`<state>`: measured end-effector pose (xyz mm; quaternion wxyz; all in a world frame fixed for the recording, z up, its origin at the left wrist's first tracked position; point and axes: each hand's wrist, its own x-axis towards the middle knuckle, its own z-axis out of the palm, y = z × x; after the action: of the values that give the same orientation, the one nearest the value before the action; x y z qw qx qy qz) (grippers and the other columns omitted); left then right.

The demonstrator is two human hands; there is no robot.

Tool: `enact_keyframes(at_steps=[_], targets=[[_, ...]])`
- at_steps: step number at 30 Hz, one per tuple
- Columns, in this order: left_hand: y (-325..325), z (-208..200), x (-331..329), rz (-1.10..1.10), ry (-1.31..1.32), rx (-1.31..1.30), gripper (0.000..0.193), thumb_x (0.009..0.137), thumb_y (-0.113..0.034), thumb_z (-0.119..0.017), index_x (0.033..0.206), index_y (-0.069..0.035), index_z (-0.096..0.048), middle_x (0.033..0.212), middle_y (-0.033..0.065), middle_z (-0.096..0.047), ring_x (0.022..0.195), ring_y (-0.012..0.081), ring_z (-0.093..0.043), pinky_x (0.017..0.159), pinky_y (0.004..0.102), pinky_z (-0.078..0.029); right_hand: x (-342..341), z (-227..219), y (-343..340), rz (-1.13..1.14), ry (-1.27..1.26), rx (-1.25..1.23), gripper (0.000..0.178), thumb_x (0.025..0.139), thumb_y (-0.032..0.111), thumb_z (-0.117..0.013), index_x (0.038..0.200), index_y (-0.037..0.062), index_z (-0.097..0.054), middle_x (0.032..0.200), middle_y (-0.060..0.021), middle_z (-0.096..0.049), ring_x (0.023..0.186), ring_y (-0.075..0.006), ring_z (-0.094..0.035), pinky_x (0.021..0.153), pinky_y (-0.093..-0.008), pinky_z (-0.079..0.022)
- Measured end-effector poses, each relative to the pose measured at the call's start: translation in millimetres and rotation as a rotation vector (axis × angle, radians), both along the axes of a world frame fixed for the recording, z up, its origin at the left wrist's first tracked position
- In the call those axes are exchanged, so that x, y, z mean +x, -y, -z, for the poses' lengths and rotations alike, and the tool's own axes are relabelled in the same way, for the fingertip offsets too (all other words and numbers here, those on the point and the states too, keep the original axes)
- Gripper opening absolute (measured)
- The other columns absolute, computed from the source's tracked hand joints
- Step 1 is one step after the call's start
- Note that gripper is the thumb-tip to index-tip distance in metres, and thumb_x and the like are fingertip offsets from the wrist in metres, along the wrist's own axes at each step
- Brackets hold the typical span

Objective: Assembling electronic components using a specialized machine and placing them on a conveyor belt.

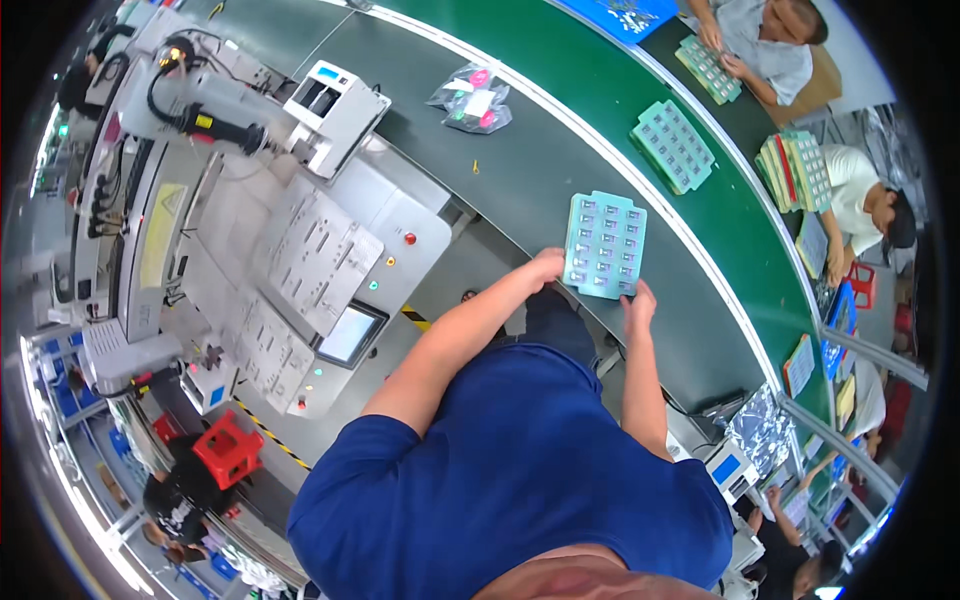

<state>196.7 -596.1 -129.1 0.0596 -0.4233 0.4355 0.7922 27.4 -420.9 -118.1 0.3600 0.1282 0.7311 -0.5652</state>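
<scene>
1. The left hand [547, 264] is pinching the left edge of the tray [604, 246]; the right hand [639, 300] is pinching its lower right corner.
2. The tray is sitting over the bench [535, 165]; contact is not showing clearly.
3. Matching both grips should be holding the parts [607, 238] level.

The tray [604, 245] sits between left hand [547, 264] and right hand [640, 297] (machine [322, 255] farther left).
</scene>
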Motion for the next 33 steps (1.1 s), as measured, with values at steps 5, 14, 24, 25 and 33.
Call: enact_keyframes(at_steps=[5, 14, 24, 25, 33], targets=[[28.5, -17.4, 25.8, -0.316, -0.113, -0.034, 0.038, 0.091, -0.007, -0.052, 0.128, 0.000, -0.052, 0.125, 0.0128, -0.059, 0.112, 0.0227, -0.056, 0.094, 0.0346, -0.046, 41.3, 29.4, -0.4, -0.020, 0.076, -0.216, 0.037, 0.096, 0.017, -0.048, 0.127, -0.0021, -0.051, 0.127, -0.0118, -0.056, 0.122, -0.0231, -0.048, 0.101, -0.0460, -0.041], [-20.9, -10.7, 62.2, -0.406, 0.129, 0.443, 0.036, 0.096, -0.012, -0.047, 0.127, 0.005, -0.049, 0.134, 0.0176, -0.051, 0.125, 0.0307, -0.050, 0.104, 0.0419, -0.043, -71.6, 6.8, 94.2, -0.806, -1.013, 0.086, 0.038, 0.088, 0.019, -0.057, 0.122, 0.0038, -0.062, 0.116, -0.0190, -0.062, 0.111, -0.0316, -0.058, 0.096, -0.0381, -0.045], [-38.6, 10.6, 23.6, -0.575, -0.005, 0.413, 0.028, 0.097, -0.011, -0.052, 0.124, -0.001, -0.049, 0.129, 0.0111, -0.054, 0.118, 0.0258, -0.053, 0.102, 0.0387, -0.044, -129.5, 13.1, 204.2, -1.338, -0.327, 0.160, 0.037, 0.085, 0.018, -0.058, 0.118, 0.0032, -0.066, 0.109, -0.0146, -0.069, 0.101, -0.0254, -0.064, 0.091, -0.0355, -0.047], [-38.2, 12.4, 21.9, -0.587, -0.021, 0.406, 0.028, 0.096, -0.009, -0.054, 0.123, -0.002, -0.049, 0.124, 0.0106, -0.057, 0.117, 0.0258, -0.054, 0.101, 0.0394, -0.046, -133.8, 13.5, 206.0, -1.386, -0.317, 0.173, 0.035, 0.087, 0.017, -0.056, 0.118, 0.0044, -0.066, 0.109, -0.0122, -0.068, 0.102, -0.0233, -0.063, 0.091, -0.0360, -0.047], [-36.8, -13.3, 47.6, -0.657, 0.132, 0.014, 0.027, 0.095, -0.010, -0.058, 0.121, -0.004, -0.054, 0.116, 0.0072, -0.061, 0.104, 0.0193, -0.062, 0.090, 0.0376, -0.053, -117.1, 25.5, 186.6, -1.347, -0.056, 0.065, 0.024, 0.089, 0.011, -0.058, 0.109, 0.0050, -0.069, 0.085, -0.0018, -0.066, 0.076, -0.0129, -0.059, 0.063, -0.0292, -0.046]])
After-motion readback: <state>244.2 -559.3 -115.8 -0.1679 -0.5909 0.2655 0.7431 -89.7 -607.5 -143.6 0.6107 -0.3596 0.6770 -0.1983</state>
